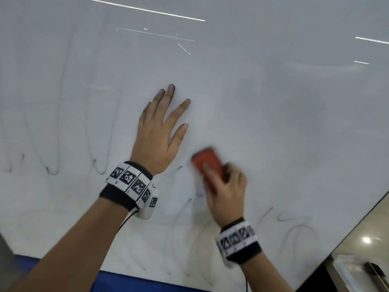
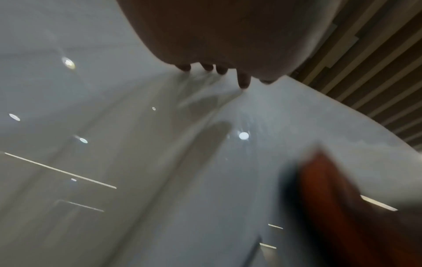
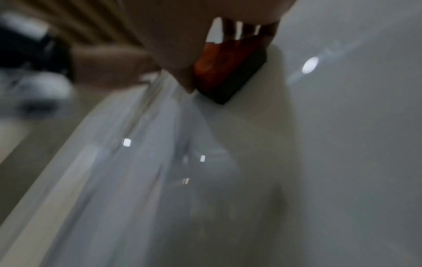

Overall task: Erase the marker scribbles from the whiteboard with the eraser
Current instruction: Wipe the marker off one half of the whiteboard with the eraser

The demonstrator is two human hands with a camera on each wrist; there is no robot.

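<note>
A large whiteboard [image 1: 273, 123] lies flat and fills the head view. Thin black marker scribbles [image 1: 52, 165] loop across its left side, and more scribbles [image 1: 299, 234] run along its near part. My left hand [image 1: 160, 131] rests flat on the board with straight, spread fingers [image 2: 243, 81]. My right hand [image 1: 226, 192] grips a red eraser [image 1: 208, 165] with a dark pad, blurred by motion, just right of my left wrist. In the right wrist view the eraser [image 3: 226, 66] sits pad-down against the board. It also shows as a red blur, the eraser [image 2: 331, 198], in the left wrist view.
A blue strip [image 1: 130, 281] runs under the board's near edge. The board's right edge [image 1: 357, 224] slants away at the lower right, with a shiny floor [image 1: 366, 239] beyond it. Faint grey smears mark the board's right half. Ceiling lights reflect in the surface.
</note>
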